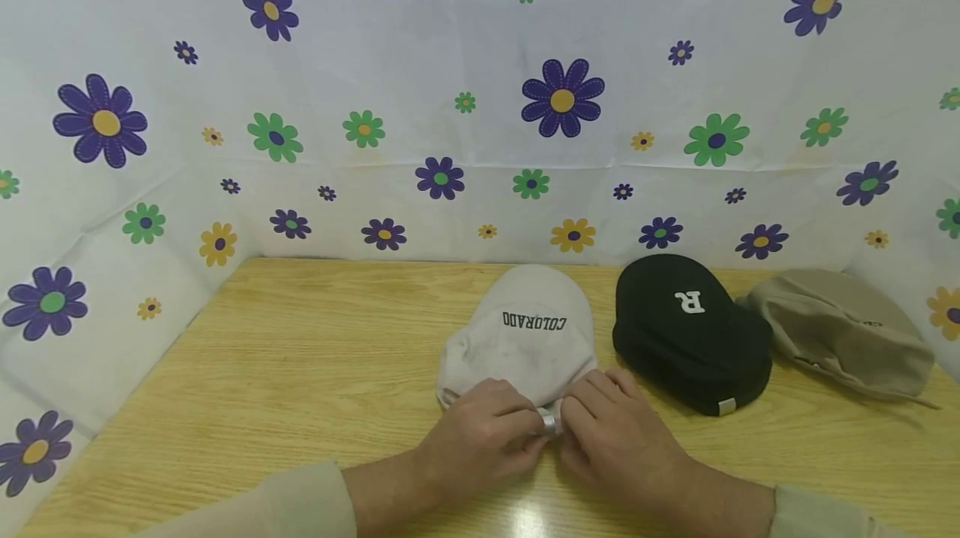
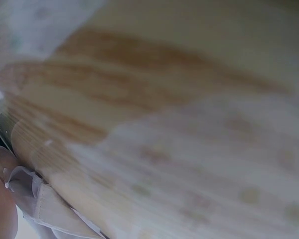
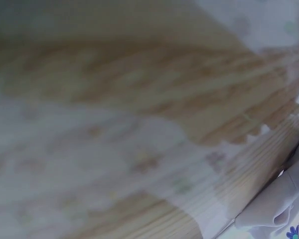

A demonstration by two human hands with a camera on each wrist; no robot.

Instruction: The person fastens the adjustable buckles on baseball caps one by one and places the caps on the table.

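An off-white baseball cap [image 1: 525, 354] lies on the table with its upside-down COLORADO lettering facing up. Both hands are at its near edge. My left hand [image 1: 483, 434] pinches the cap's strap just left of a small silver buckle [image 1: 551, 421]. From the other side, my right hand [image 1: 618, 429] grips the strap close to that buckle. Fingertips are partly hidden behind the knuckles. In the left wrist view, the pale cloth of the cap [image 2: 60, 211] shows beside a finger at lower left. The right wrist view catches the cap's fabric [image 3: 271, 204] at its lower right.
To the right of the white cap sits a black cap [image 1: 667, 346] with a white R. Beyond it lies a khaki cap [image 1: 847, 329], touching or nearly touching the black one. A flowered white cloth [image 1: 465, 37] stands behind the wooden table [image 1: 315, 338] and along its sides.
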